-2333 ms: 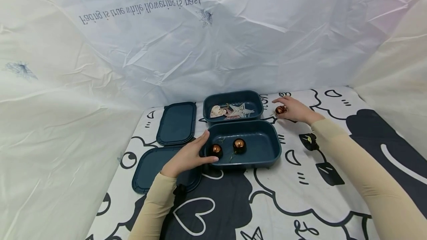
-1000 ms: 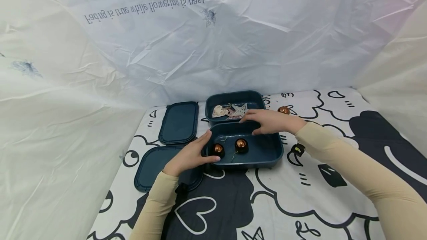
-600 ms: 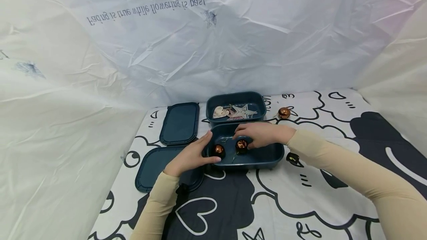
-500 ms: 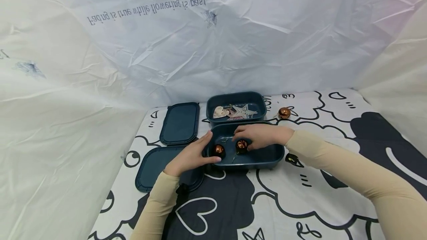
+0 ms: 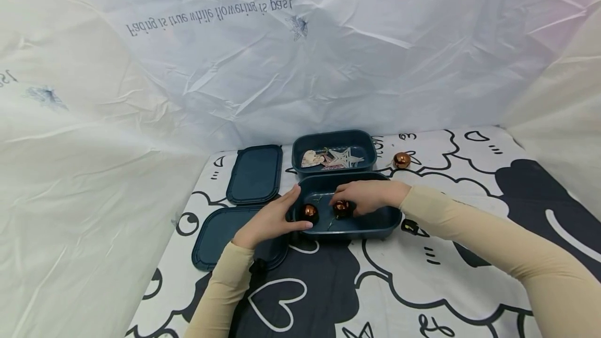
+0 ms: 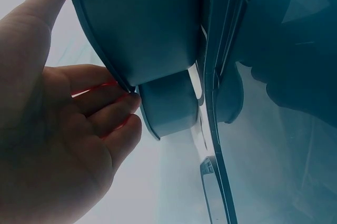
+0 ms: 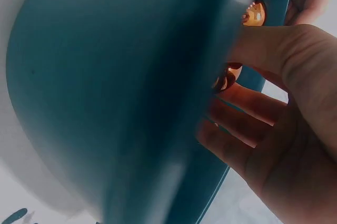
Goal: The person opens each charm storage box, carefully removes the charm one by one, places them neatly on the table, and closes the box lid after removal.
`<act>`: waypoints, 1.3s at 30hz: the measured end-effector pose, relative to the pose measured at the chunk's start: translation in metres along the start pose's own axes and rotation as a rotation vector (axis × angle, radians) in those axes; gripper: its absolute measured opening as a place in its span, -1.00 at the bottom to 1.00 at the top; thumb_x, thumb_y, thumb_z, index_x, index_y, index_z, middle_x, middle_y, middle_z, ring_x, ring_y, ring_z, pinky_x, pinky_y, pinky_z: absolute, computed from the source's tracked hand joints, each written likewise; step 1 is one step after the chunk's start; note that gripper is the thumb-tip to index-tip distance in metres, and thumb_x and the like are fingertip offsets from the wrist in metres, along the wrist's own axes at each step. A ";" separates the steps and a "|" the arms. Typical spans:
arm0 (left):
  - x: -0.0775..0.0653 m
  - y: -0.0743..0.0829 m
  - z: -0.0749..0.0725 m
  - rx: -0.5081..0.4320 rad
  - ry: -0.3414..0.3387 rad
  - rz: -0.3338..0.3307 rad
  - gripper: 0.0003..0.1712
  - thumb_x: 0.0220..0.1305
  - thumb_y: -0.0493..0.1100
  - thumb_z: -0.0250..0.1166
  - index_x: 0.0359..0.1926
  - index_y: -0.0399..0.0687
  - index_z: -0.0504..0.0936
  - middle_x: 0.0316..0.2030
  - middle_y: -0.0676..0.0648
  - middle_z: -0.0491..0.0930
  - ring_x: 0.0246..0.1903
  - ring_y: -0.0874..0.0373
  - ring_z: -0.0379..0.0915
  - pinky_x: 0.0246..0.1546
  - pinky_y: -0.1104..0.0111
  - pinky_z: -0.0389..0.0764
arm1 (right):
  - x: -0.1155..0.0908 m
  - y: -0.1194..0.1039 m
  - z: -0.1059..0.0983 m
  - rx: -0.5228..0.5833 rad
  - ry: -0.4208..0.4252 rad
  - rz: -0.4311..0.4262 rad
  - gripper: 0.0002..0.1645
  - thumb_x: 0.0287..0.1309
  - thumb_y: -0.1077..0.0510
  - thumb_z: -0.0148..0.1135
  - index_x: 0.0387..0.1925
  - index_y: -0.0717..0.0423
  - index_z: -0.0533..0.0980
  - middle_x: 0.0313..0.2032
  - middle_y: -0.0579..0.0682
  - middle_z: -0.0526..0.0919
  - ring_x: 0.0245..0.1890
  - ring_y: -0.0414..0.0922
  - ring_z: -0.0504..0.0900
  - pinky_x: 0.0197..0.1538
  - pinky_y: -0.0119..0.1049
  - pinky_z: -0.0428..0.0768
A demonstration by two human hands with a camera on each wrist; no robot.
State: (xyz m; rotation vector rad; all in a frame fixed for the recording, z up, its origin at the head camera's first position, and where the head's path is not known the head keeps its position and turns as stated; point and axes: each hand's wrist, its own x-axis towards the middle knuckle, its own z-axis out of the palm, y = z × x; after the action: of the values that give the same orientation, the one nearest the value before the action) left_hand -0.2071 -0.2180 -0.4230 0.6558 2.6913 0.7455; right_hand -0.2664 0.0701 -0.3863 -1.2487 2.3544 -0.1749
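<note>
A dark blue rectangular container (image 5: 392, 223) stands in front of a second one in the head view. My left hand (image 5: 269, 220) holds its left end, thumb at the near rim and fingers spread along the side; in the left wrist view the fingertips meet the rim. Inside it, my right hand (image 5: 368, 195) pinches a shiny copper-brown Christmas bauble (image 5: 341, 209) between thumb and fingers, partly hidden by them. Another bauble (image 5: 309, 213) lies at the left end, beside my left thumb. A third bauble (image 5: 401, 160) lies on the cloth to the right.
The rear container (image 5: 371, 155) holds a white star ornament (image 5: 345, 158) and a pale heart-shaped one (image 5: 312, 158). Two dark blue lids (image 5: 255, 173) lie to the left, the nearer one partly under my left arm. White sheeting (image 5: 225, 77) hangs behind the black-and-white patterned cloth (image 5: 399, 286).
My right hand has left the bauble on the cloth at the right, moved left into the front container and taken hold of a bauble there. My left hand has stayed at the container's end.
</note>
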 end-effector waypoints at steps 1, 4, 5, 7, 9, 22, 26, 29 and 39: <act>0.000 0.000 0.000 0.000 0.001 -0.001 0.21 0.21 0.49 0.25 0.63 0.15 -0.15 0.60 0.01 -0.18 0.53 0.04 -0.08 0.42 0.00 0.22 | 0.000 0.000 0.000 0.000 0.003 -0.004 -0.32 0.21 0.32 0.37 0.36 -0.01 0.47 0.22 0.05 0.48 0.05 -0.06 0.54 0.09 -0.06 0.56; 0.000 0.001 0.000 -0.001 0.000 -0.002 0.21 0.21 0.49 0.25 0.63 0.15 -0.16 0.60 0.01 -0.19 0.53 0.03 -0.08 0.42 -0.01 0.22 | -0.002 -0.001 -0.001 -0.007 0.011 -0.007 -0.35 0.23 0.31 0.36 0.34 -0.01 0.48 0.17 0.03 0.50 -0.02 -0.12 0.54 0.03 -0.10 0.57; -0.001 0.001 -0.001 -0.004 0.001 -0.001 0.21 0.21 0.48 0.26 0.63 0.14 -0.15 0.60 0.00 -0.18 0.53 0.03 -0.08 0.42 -0.01 0.22 | -0.002 0.000 -0.001 -0.007 0.014 -0.010 -0.37 0.24 0.29 0.36 0.34 -0.01 0.49 0.15 0.02 0.50 -0.05 -0.13 0.54 0.02 -0.11 0.57; -0.001 0.002 -0.001 -0.011 0.001 -0.002 0.21 0.21 0.48 0.26 0.63 0.13 -0.15 0.60 0.02 -0.19 0.53 0.03 -0.08 0.42 -0.01 0.22 | -0.001 0.001 0.000 -0.009 0.025 -0.016 -0.40 0.26 0.25 0.38 0.32 0.00 0.50 0.12 0.00 0.50 -0.08 -0.16 0.54 -0.01 -0.13 0.57; -0.001 0.003 -0.001 -0.012 0.001 -0.003 0.21 0.21 0.48 0.26 0.63 0.13 -0.15 0.60 0.02 -0.19 0.53 0.03 -0.08 0.42 -0.01 0.22 | -0.001 0.002 0.001 -0.007 0.035 -0.021 -0.43 0.26 0.20 0.40 0.30 0.00 0.51 0.11 -0.01 0.51 -0.09 -0.17 0.54 -0.01 -0.15 0.57; -0.002 0.005 -0.002 -0.006 0.007 -0.004 0.21 0.21 0.47 0.27 0.63 0.12 -0.14 0.60 -0.02 -0.16 0.53 0.02 -0.06 0.41 -0.02 0.22 | 0.003 0.007 0.005 0.050 0.038 -0.020 -0.44 0.25 0.21 0.41 0.27 0.04 0.51 0.17 -0.02 0.57 0.05 -0.14 0.58 0.11 -0.12 0.58; -0.002 0.004 -0.002 -0.009 0.003 -0.003 0.21 0.21 0.47 0.27 0.63 0.11 -0.14 0.60 -0.02 -0.17 0.53 0.02 -0.07 0.41 -0.01 0.22 | 0.002 0.007 0.006 0.047 0.035 -0.019 -0.43 0.27 0.19 0.40 0.29 0.03 0.49 0.20 -0.01 0.55 0.11 -0.11 0.57 0.15 -0.10 0.57; -0.002 0.004 -0.001 -0.011 0.001 -0.001 0.21 0.21 0.47 0.26 0.63 0.10 -0.14 0.60 -0.02 -0.17 0.53 0.03 -0.07 0.41 -0.01 0.22 | 0.000 0.008 0.005 0.039 0.040 -0.026 -0.42 0.28 0.17 0.38 0.31 0.03 0.49 0.22 0.01 0.54 0.13 -0.09 0.57 0.15 -0.09 0.57; -0.001 0.003 -0.001 -0.004 -0.001 -0.007 0.22 0.21 0.48 0.26 0.63 0.12 -0.14 0.60 -0.02 -0.17 0.53 0.02 -0.07 0.41 -0.02 0.22 | -0.008 0.012 -0.003 0.029 0.098 -0.050 -0.46 0.28 0.17 0.38 0.27 0.07 0.51 0.16 0.03 0.57 0.11 -0.05 0.58 0.13 -0.07 0.58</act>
State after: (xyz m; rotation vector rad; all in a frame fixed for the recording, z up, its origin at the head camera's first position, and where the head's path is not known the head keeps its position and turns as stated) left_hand -0.2053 -0.2167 -0.4200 0.6447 2.6898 0.7480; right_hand -0.2729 0.0833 -0.3849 -1.3135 2.3949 -0.2913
